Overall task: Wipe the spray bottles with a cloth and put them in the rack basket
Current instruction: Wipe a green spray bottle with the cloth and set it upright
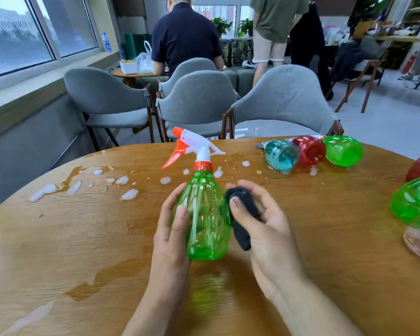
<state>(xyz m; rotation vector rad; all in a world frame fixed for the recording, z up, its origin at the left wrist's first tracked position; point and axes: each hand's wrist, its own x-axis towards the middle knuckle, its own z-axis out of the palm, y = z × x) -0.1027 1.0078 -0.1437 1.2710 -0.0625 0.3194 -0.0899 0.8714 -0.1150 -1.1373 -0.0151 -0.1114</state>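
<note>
While I am wiping: left hand (172, 229) gripping green bottle (207, 219); right hand (260, 221) pressing bunched cloth (243, 214) on it.
Remaining: bottles (308, 151) lying unwiped, I am judging; basket unseen.

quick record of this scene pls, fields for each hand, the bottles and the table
left hand: holds green bottle upright
right hand: presses black cloth to the bottle's side
far bottles: teal, red, green, lying in a row
right edge: more bottles, cut off
table: wet patches
rack basket: not in view
</note>
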